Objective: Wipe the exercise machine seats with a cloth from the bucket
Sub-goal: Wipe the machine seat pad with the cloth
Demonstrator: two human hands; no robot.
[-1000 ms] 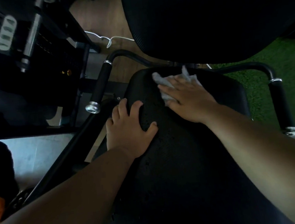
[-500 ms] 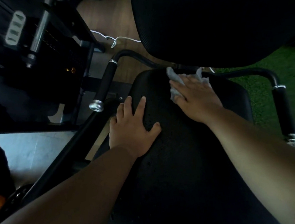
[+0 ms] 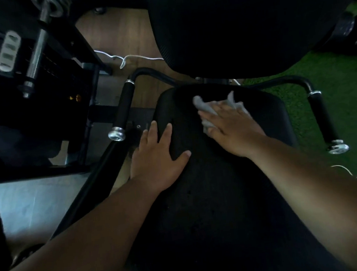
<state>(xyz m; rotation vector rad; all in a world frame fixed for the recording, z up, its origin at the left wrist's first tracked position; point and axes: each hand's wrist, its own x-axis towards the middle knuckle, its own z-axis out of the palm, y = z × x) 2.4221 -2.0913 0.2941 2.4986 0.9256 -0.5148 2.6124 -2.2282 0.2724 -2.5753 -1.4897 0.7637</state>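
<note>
The black padded seat (image 3: 221, 196) of the exercise machine fills the lower middle of the view. My right hand (image 3: 231, 128) lies flat with straight fingers on a crumpled grey-white cloth (image 3: 203, 107), pressing it onto the far part of the seat. My left hand (image 3: 158, 156) rests flat on the seat's left edge, fingers spread and holding nothing. The black backrest (image 3: 239, 26) rises just behind the cloth. No bucket is in view.
Two black handles with chrome end caps flank the seat, left handle (image 3: 123, 110) and right handle (image 3: 323, 118). The dark machine frame (image 3: 30, 83) stands at left. A white cable (image 3: 127, 58) lies on the wooden floor; green turf (image 3: 341, 78) is at right.
My right hand has slid the cloth to the right and back across the far part of the seat. My left hand has stayed on the seat's left edge.
</note>
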